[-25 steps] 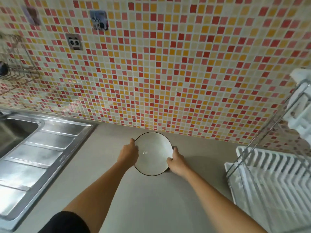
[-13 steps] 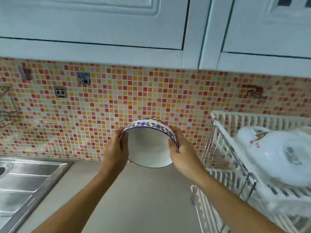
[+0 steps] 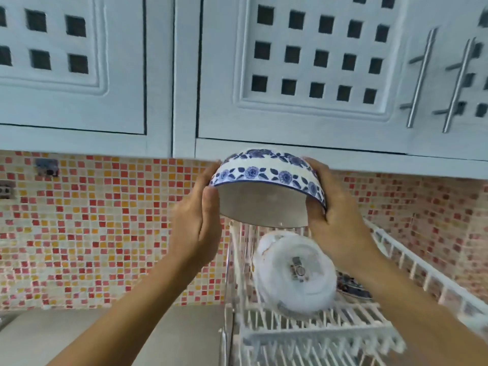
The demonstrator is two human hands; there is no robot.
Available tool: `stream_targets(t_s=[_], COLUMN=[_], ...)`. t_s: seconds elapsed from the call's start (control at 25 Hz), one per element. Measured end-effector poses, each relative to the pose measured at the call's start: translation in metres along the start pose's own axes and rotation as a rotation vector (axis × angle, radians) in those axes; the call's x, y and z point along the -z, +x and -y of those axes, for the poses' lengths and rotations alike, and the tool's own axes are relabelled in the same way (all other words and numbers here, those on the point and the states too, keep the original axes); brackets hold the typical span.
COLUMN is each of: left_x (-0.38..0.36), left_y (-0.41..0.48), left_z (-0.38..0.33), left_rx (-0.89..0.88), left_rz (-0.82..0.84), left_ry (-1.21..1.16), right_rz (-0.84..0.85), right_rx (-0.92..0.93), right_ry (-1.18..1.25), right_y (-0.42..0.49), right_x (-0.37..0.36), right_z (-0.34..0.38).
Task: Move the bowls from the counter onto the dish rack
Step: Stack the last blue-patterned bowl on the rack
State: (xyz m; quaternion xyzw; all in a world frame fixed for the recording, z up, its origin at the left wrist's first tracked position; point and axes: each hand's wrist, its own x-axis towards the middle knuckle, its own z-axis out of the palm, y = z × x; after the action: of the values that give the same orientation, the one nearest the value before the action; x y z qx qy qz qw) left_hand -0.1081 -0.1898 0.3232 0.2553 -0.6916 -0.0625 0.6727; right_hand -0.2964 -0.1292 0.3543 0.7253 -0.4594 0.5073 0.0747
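Note:
A white bowl with a blue flower pattern [image 3: 266,175] is held up in the air, tipped so its white inside faces down and toward me. My left hand [image 3: 198,223] grips its left rim and my right hand [image 3: 335,223] grips its right rim. The bowl hangs above the upper tier of the white dish rack [image 3: 396,249]. On that tier, just below the bowl, a white bowl [image 3: 295,273] lies upside down.
White wall cabinets [image 3: 317,75] with metal bar handles [image 3: 420,77] hang close above the bowl. A red and yellow mosaic wall [image 3: 92,228] is behind. The grey counter [image 3: 158,336] lies left of the rack's lower tier [image 3: 303,342].
Both hands lifted the bowl off the counter, raised it up and to the right, and tipped it over above the rack. The view swung upward to the cabinets.

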Motion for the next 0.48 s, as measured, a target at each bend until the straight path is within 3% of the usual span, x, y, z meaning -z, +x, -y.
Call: stream_targets(t_s=[0.16,0.32,0.48], left_x=[-0.079,-0.139,-0.171], left_y=[0.002,0.002,0.005], left_z=[-0.063,-0.101,-0.109], left_rx=[0.176,0.153,0.160], left_rz=[0.286,0.619,0.731], left_ry=[-0.027,-0.018,-0.069], right_rz=[0.006,-0.025,-0.019], right_rx=[0.075,0.121,0.218], right_ry=[-0.249,-0.366,-0.313], right_y=[-0.014,-0.034,-0.044], right_x=[0.087,0.140,0.157], right_z=[-0.062,-0.124,-0.166])
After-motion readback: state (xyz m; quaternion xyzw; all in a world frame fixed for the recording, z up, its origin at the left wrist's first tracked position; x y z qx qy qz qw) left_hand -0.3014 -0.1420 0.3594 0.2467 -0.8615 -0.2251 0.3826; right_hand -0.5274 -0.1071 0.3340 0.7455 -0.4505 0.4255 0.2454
